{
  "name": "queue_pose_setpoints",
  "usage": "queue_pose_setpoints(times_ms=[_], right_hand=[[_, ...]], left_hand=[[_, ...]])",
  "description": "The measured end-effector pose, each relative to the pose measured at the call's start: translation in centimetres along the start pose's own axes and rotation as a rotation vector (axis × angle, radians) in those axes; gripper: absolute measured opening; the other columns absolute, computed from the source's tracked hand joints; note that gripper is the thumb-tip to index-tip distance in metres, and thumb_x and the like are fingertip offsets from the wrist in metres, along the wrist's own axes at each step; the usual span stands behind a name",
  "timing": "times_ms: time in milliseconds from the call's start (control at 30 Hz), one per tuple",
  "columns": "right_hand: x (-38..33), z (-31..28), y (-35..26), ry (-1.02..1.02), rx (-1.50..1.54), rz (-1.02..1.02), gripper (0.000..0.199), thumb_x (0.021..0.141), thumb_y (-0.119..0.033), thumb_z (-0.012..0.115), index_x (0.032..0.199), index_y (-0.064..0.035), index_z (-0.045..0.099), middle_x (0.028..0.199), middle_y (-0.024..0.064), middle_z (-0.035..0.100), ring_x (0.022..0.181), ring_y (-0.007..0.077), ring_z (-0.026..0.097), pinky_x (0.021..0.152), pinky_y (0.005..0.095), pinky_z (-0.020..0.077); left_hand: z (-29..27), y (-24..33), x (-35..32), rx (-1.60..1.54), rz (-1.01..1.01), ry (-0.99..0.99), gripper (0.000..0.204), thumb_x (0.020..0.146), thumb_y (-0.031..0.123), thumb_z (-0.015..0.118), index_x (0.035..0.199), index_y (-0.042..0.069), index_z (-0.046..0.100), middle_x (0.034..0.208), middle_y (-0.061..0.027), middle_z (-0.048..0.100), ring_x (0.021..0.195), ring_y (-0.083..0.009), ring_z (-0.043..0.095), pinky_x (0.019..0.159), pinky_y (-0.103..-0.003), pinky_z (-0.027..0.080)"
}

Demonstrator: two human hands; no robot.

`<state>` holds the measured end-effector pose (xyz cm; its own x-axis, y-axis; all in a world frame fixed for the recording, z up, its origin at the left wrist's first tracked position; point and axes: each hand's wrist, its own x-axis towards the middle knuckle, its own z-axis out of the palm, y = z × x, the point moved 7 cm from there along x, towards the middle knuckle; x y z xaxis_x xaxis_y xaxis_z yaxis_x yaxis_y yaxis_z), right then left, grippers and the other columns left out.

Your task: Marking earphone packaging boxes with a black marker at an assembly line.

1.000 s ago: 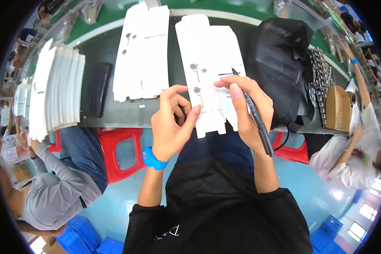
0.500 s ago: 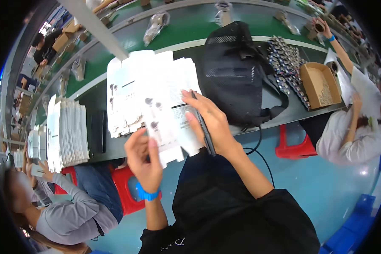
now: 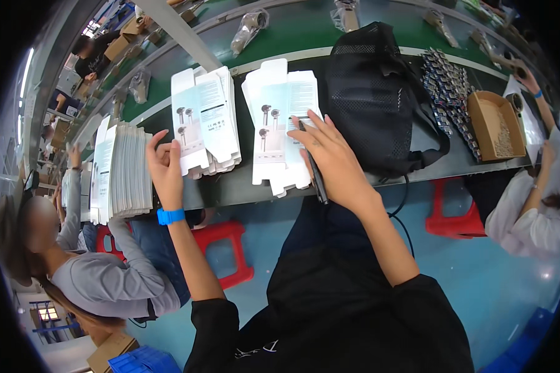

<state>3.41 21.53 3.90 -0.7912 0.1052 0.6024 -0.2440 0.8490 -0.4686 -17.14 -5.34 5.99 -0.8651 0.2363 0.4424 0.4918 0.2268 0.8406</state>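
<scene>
1. Right hand point(image 3: 333, 158) grips a black pen point(image 3: 314, 174), its fingertips press on the flat white carton stack point(image 3: 280, 124) at the table edge.
2. Left hand point(image 3: 165, 165) is empty, fingers loosely curled, raised near a 2nd carton stack point(image 3: 205, 118).
3. Cartons: white w/ pale blue print, unfolded.
4. Dark worktable point(image 3: 242, 186), green conveyor point(image 3: 292, 40) behind, black mesh bag point(image 3: 379, 93) on the right.

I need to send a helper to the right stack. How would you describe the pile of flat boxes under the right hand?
Start at the black mesh bag on the dark workbench. Just left of it lies a pile of flat white boxes. Unlike the neighbouring pile, the right hand, holding a black pen, rests on it.
</scene>
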Motion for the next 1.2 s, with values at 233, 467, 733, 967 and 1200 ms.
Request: queue_pose_setpoints(times_ms=[233, 467, 733, 967, 1200], right_hand=[[0.7, -0.5, -0.1, -0.103, 0.034, 0.011, 0.058, 0.080, 0.009, 0.064, 0.137, -0.0033, 0.056, 0.141, 0.0232, 0.058, 0.145, 0.0432, 0.042, 0.125, 0.0515, 0.0297], [0.7, -0.4, -0.1, -0.111, 0.020, 0.033, 0.060, 0.078, 0.011, 0.063, 0.136, -0.0036, 0.056, 0.146, 0.0218, 0.056, 0.147, 0.0425, 0.040, 0.125, 0.0518, 0.0304], [0.9, 0.0, 0.1, -0.033, 0.037, 0.050, 0.034, 0.095, -0.007, 0.063, 0.129, -0.0022, 0.062, 0.140, 0.0223, 0.061, 0.142, 0.0428, 0.046, 0.121, 0.0516, 0.0350], [0.8, -0.1, 0.0, -0.022, 0.018, 0.058, 0.030, 0.099, -0.016, 0.065, 0.125, -0.0016, 0.064, 0.139, 0.0217, 0.062, 0.141, 0.0434, 0.048, 0.118, 0.0502, 0.0388], [0.6, -0.1, 0.2, -0.003, 0.005, 0.081, 0.029, 0.095, -0.010, 0.069, 0.123, -0.0032, 0.067, 0.141, 0.0165, 0.063, 0.143, 0.0389, 0.048, 0.113, 0.0468, 0.0442]], left_hand=[[0.7, 0.2, 1.1, 0.438, 0.093, -0.048, 0.029, 0.099, 0.012, 0.068, 0.127, 0.004, 0.065, 0.085, -0.0039, 0.067, 0.066, -0.0096, 0.051, 0.062, -0.027, 0.045], [1.2, 0.7, 0.5, 0.495, 0.208, -0.064, 0.030, 0.098, 0.011, 0.069, 0.127, 0.004, 0.066, 0.092, -0.0077, 0.068, 0.067, -0.0157, 0.053, 0.065, -0.032, 0.050], [2.7, -0.4, 1.9, 0.447, 0.049, -0.097, 0.040, 0.101, 0.023, 0.067, 0.135, 0.003, 0.059, 0.117, -0.0195, 0.071, 0.099, -0.0297, 0.071, 0.083, -0.038, 0.056], [6.1, 0.6, 5.1, 0.473, 0.024, -0.229, 0.069, 0.096, 0.040, 0.073, 0.144, -0.003, 0.048, 0.132, -0.0341, 0.063, 0.122, -0.0441, 0.065, 0.103, -0.045, 0.050], [5.8, -1.2, 6.3, 0.430, 0.066, -0.150, 0.068, 0.094, 0.033, 0.075, 0.147, 0.001, 0.046, 0.136, -0.0358, 0.061, 0.125, -0.0444, 0.064, 0.104, -0.044, 0.050]])
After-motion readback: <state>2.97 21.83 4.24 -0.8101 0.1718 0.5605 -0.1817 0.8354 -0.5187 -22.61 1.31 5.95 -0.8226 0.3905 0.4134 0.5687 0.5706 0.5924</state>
